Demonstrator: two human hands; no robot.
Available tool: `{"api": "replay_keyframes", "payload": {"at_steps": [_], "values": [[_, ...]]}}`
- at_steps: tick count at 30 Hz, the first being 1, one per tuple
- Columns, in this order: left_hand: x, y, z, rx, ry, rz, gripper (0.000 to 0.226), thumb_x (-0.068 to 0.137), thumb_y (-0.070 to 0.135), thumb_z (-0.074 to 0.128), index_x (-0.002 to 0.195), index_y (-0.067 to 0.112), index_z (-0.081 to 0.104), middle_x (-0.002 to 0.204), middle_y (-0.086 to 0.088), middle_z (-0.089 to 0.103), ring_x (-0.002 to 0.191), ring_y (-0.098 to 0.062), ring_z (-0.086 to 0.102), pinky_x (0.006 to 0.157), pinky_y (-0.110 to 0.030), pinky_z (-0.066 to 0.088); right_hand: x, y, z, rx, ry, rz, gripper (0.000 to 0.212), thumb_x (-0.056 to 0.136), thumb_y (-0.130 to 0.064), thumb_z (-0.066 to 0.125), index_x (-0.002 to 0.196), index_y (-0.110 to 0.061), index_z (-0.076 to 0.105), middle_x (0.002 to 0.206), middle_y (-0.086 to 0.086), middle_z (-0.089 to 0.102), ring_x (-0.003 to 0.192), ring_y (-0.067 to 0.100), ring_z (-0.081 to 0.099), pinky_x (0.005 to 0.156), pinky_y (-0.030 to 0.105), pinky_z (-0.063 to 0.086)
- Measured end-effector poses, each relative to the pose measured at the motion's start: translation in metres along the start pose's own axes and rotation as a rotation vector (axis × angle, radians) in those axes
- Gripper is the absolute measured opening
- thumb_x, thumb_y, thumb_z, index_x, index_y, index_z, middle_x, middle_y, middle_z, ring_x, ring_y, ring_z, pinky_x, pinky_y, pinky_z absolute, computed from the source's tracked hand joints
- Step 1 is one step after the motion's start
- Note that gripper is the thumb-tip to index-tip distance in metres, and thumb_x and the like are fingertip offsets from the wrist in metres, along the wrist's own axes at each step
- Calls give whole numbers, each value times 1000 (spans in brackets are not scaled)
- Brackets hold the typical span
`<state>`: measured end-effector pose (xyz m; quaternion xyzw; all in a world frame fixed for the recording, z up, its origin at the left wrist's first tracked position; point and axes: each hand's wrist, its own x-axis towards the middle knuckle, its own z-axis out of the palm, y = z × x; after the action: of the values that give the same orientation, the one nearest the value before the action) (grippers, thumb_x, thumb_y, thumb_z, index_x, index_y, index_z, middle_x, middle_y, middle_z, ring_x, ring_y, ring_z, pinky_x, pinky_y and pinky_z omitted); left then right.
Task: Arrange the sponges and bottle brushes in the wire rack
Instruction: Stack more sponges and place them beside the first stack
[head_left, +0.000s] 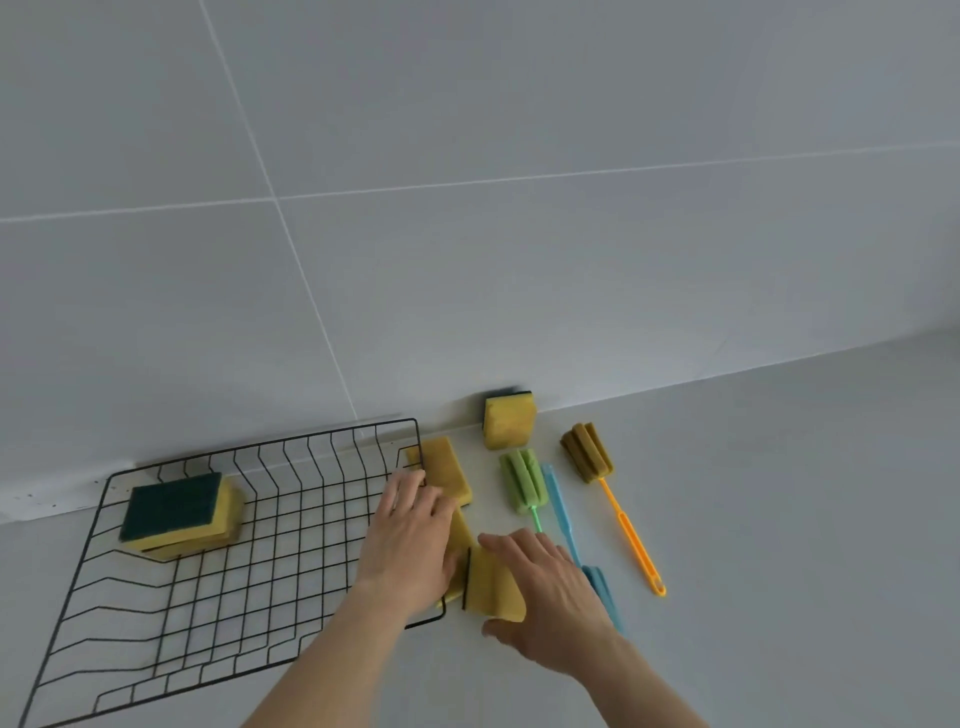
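We see a black wire rack (218, 545) lying on the pale bench (779, 519) against a tiled wall (467, 208); in its far left corner sits a stack of sponges (179, 514), the top one green side up, with yellow layers beneath.

Our left hand (410, 540) lies palm down over the rack's right edge, fingers spread and resting on a yellow sponge (460, 545) that stands on its edge just outside the wire; whether it grips the sponge or only presses on it we cannot tell. Our right hand (545, 592) is clamped on another yellow sponge (493, 587), thumb underneath and fingers over the top, its dark scouring edge turned toward the left hand; the two sponges touch.

Beyond the left hand a further yellow sponge (447, 470) lies flat beside the rack's far right corner; one more sponge (509, 421) stands against the wall.

To the right lie three bottle brushes, all outside the rack: a green one (523, 486), its handle running under our right hand; a blue one (563, 514) just beside it, partly hidden by that hand; and an orange-handled one (618, 512) with a brown foam head, farthest right.
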<state>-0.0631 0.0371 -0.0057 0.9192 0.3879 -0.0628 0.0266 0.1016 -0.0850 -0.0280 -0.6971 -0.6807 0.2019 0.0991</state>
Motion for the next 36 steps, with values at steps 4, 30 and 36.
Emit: {"api": "replay_keyframes", "payload": {"at_steps": [4,30,36], "values": [[10,12,5,163,-110,-68,78,82,64,58,144,20,41,145,-3,49,151,-35,7,116,-59,-17,1,18,2,144,142,92,79,69,-50,76,134,-38,34,119,-14,46,109,15,47,80,25,41],[49,61,-32,-880,314,-198,62,70,30,89,120,45,55,116,16,55,101,0,52,78,-20,43,-2,109,-43,600,-60,327,76,63,-41,90,128,-37,50,118,-14,55,107,7,54,92,33,53],[37,87,-16,-1039,318,-206,67,71,29,88,125,42,50,116,22,44,103,5,47,74,-17,45,-5,106,-38,654,-69,345,79,66,-43,88,132,-43,44,118,-20,52,106,5,55,90,30,53]]}}
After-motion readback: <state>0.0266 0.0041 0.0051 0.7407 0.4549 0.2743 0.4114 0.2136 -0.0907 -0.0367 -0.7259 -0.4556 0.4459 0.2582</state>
